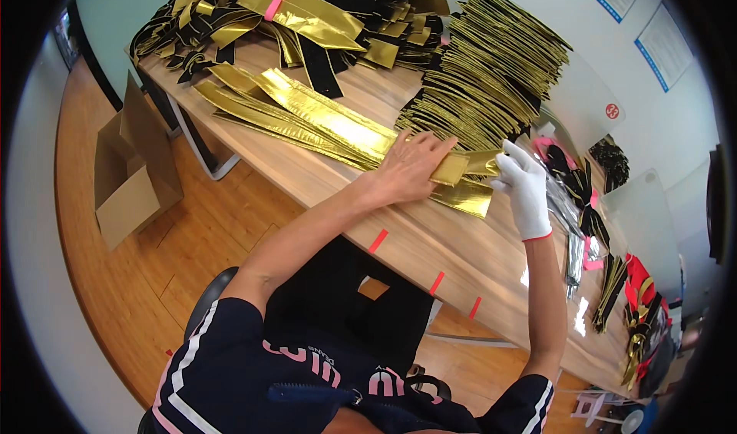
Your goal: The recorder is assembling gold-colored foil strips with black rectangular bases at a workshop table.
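The bare left hand (pixel 407 171) presses flat, fingers together, on gold foil strips (pixel 330 123) lying on the wooden table (pixel 430 242). Just beside it, the white-gloved right hand (pixel 524 186) pinches the end of a folded gold strip (pixel 472 165); its fingertips are partly hidden. Beyond stands a stack of gold-edged pieces (pixel 491 73), its details hard to make out.

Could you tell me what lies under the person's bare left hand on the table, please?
The left hand presses flat on long gold foil strips laid on the wooden table. The strip parts beneath the palm are covered, so their folds cannot be seen.
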Motion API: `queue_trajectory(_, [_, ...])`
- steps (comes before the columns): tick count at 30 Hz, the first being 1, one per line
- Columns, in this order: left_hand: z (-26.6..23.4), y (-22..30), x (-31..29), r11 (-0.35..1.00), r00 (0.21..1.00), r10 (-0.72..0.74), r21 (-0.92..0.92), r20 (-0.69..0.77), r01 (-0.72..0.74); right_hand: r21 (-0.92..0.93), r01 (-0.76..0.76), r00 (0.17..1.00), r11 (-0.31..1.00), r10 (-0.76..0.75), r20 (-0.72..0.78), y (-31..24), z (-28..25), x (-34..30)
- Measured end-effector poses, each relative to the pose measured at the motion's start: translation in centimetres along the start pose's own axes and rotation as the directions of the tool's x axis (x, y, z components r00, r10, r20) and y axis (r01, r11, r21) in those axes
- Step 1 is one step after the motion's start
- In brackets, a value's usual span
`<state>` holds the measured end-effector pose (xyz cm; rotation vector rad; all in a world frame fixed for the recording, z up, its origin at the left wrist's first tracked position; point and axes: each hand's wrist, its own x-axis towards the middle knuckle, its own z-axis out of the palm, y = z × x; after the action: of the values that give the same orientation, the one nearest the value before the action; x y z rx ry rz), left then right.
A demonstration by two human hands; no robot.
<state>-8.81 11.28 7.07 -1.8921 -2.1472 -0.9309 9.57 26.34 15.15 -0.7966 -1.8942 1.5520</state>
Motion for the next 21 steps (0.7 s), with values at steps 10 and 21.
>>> queue_trajectory(10, [-2.2,-1.8,-1.4,0.991,0.995,0.101,-0.087,0.023,-0.099,-0.125,-0.147,0.982,0.981,0.160,0.098,-0.4,0.2,0.4])
queue_trajectory(21, [-3.7,-3.2,-2.2,0.921,0.972,0.081,0.389,-0.222,0.012,-0.297,0.229,0.966,0.927,-0.254,-0.047,-2.8,-1.9,-3.8])
